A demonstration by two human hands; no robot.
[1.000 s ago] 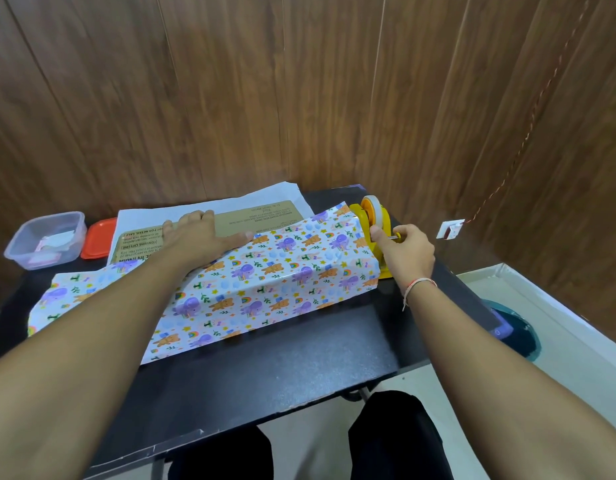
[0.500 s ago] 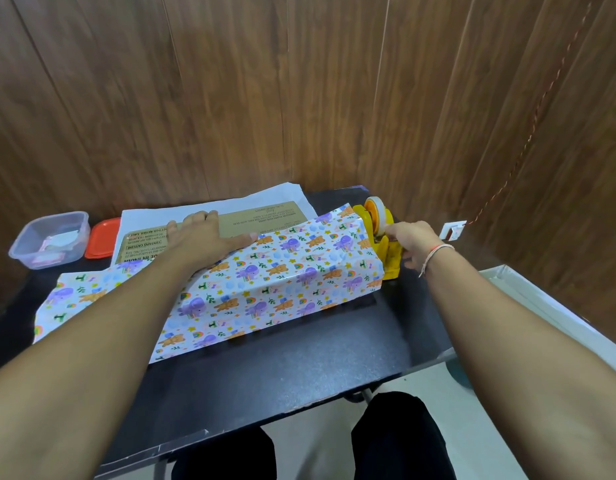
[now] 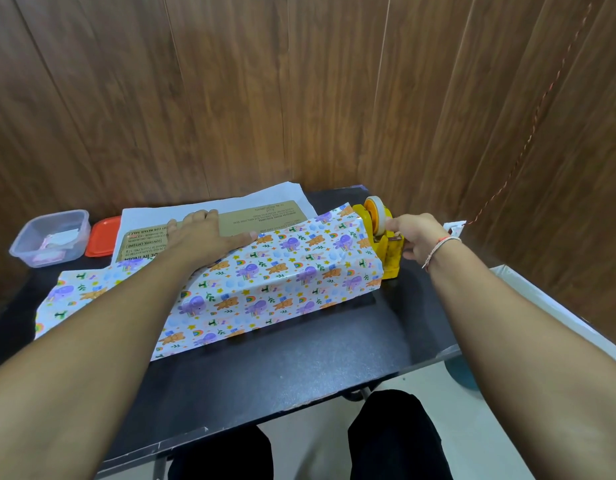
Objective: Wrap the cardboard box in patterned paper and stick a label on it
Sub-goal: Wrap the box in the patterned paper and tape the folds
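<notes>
A long cardboard box (image 3: 265, 218) lies across the black table (image 3: 299, 358), its near side and part of its top covered by patterned paper (image 3: 282, 275) with elephants and bears. My left hand (image 3: 199, 237) lies flat on the box top and presses the paper's edge down. My right hand (image 3: 415, 237) is at the yellow tape dispenser (image 3: 386, 244) at the box's right end, its fingers curled at the tape roll (image 3: 375, 216) and the dispenser body. Whether it pinches tape is hidden.
A clear plastic tub (image 3: 50, 237) with small papers stands at the back left, its red lid (image 3: 104, 237) beside it. White paper backing (image 3: 230, 202) sticks out behind the box. Wooden walls close the back and right. My legs are under the table's front edge.
My right hand has shifted from the dispenser's right side up toward the tape roll. My left hand has stayed pressing on the box.
</notes>
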